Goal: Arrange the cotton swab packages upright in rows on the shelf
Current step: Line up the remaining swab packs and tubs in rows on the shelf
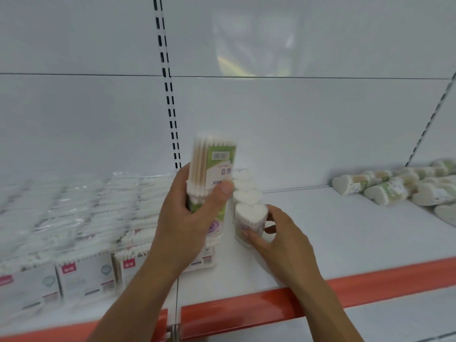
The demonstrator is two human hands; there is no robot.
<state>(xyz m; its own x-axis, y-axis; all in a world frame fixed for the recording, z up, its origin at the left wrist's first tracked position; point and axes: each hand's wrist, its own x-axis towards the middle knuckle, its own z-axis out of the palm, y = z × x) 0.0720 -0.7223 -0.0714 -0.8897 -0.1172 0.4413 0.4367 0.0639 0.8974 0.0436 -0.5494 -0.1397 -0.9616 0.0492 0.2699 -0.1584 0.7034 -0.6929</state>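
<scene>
While white bags (pixel 74 218) of swabs lie in rows to the left of the grip, the left hand (pixel 192 218) is up above the shelf (pixel 345 243), with its fingers and thumb curled tight round a green pack (pixel 212 169). The label on that pack is upside down. There may be a second pack under it in the same hand, but I cannot tell for sure. Just to the right of that grip, a short row (pixel 245 191) of heart-shaped packs stands upright and runs back toward the wall. The right hand (pixel 281 235) wraps its thumb and fingers round the front pack (pixel 249 223), which stands on the shelf at the near end of the row. Well to the right of both hands, a pile (pixel 394 186) of packs lies on its side. I think the step now is setting the front pack straight in line. Next, the green pack likely needs to be turned over and stood down close by the row, gently, so the others do not tip.
</scene>
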